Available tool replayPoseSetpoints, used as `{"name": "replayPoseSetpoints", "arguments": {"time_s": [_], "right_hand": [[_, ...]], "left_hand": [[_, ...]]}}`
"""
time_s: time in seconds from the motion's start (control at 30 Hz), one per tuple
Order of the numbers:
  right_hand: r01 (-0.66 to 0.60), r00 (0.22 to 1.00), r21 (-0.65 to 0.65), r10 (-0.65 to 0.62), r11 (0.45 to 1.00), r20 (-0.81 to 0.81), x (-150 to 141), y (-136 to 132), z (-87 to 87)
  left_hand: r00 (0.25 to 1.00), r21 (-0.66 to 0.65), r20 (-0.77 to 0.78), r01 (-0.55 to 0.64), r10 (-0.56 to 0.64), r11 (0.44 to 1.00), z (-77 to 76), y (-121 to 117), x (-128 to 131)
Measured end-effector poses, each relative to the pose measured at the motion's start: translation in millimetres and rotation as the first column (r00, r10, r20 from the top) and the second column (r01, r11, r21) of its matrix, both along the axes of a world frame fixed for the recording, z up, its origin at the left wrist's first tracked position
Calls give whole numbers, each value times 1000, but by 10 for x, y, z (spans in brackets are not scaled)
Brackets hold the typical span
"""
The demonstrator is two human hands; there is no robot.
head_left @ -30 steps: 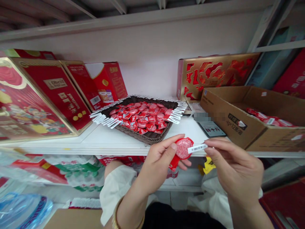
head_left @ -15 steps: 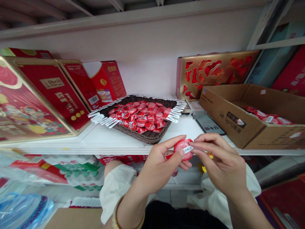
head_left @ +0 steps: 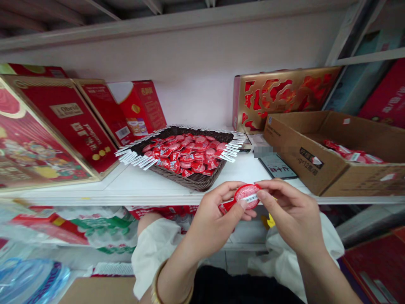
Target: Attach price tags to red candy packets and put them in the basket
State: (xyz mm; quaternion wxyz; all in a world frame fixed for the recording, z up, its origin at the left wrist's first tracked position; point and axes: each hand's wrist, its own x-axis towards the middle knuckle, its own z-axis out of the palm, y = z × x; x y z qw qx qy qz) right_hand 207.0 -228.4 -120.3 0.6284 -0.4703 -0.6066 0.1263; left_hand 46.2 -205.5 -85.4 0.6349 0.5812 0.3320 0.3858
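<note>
Head view: left hand [head_left: 218, 221] and right hand [head_left: 289, 213] grip a red packet [head_left: 247, 196] just below the white shelf [head_left: 95, 190], which holds a wicker basket [head_left: 190, 180] and cardboard box [head_left: 300, 169].

Passage open from the left hand [head_left: 215, 223] and right hand [head_left: 291, 215] up over the front of the white shelf [head_left: 136, 185], which is bare before the wicker basket [head_left: 193, 180] (narrowest there). The cardboard box [head_left: 303, 169] obstructs the right side; red gift boxes [head_left: 63, 122] lean in at left. Room remains above the basket, below the upper shelf [head_left: 177, 29].
</note>
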Motion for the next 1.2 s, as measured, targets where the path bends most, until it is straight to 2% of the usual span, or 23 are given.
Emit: {"name": "replayPoseSetpoints", "arguments": {"time_s": [0.27, 0.6, 0.87, 1.0, 1.1, 1.2], "right_hand": [[-1, 992, -8, 0, 1000, -123, 9, 19, -29], [1, 978, -6, -2, 1000, -210, 38, 3, -40], [-12, 969, -42, 1, 999, -249, 45, -1, -35], [57, 969, -10, -58, 998, -240, 111, -62, -60], [175, 955, 47, -158, 983, -249, 244, -99, -12], [378, 903, 178, -319, 909, -286, 516, -40, 156]], "left_hand": [[999, -49, -46, -2, -1, 999, -71, 58, 3], [997, -24, 81, 8, -6, 1000, -76, 37, 39], [998, 0, 67, -13, 13, 1000, -71, 46, 104], [1000, 62, 9, 12, -12, 998, -46, 57, 178], [998, 205, -35, 56, -50, 977, 81, 96, 357], [990, 346, 6, 133, -144, 929, 279, 203, 727]]}}
